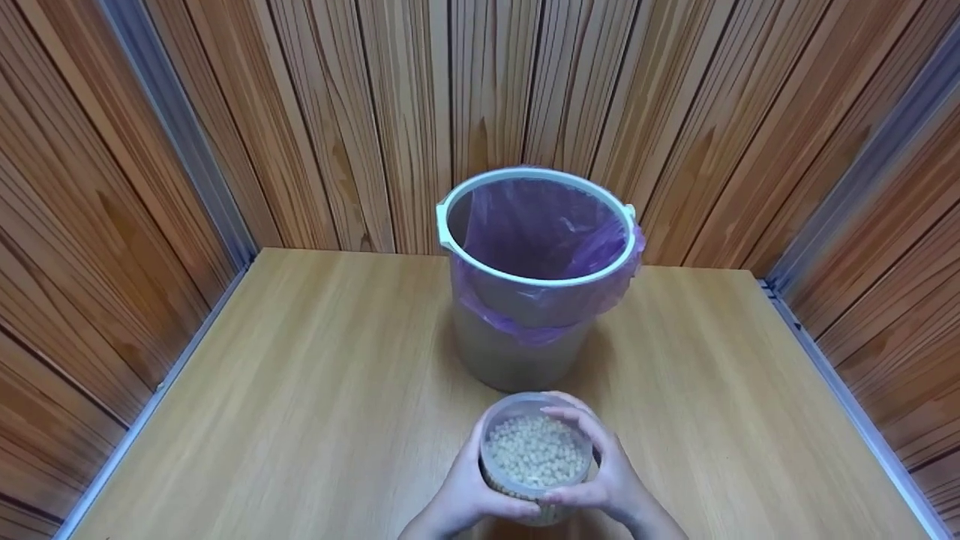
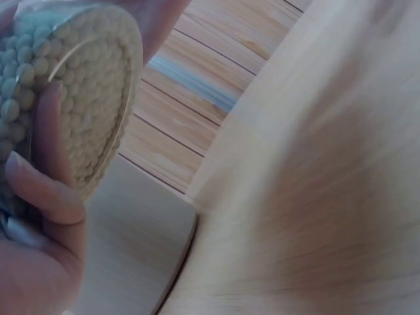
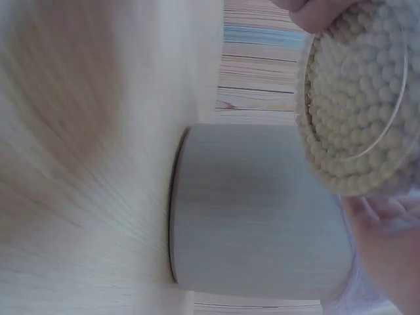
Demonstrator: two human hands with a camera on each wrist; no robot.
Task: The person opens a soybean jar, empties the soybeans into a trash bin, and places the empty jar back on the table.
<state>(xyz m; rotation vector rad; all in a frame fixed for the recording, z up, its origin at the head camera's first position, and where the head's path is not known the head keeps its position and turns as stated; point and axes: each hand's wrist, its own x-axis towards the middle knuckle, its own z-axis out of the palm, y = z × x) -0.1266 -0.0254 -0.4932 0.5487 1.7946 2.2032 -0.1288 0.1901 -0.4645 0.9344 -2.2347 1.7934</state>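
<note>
A round clear plastic tub (image 1: 535,453) filled with small pale round beads (image 1: 538,450) is held between both hands, its open top facing the head camera. My left hand (image 1: 472,484) grips its left side, the thumb along the near wall. On the opposite side my right hand (image 1: 607,469) grips it, with fingers over the far rim and the thumb in front. Both wrist views show the tub's underside (image 2: 98,98) raised off the table. Directly beyond the tub stands a trash bin (image 1: 517,360) with a purple plastic liner (image 1: 544,217).
The bin has a pale blue-green rim ring (image 1: 534,283), and the liner hangs over its outer wall. Wood-patterned panels (image 1: 405,112) enclose the wooden table (image 1: 322,390) at the back and both sides, with metal strips along the side edges.
</note>
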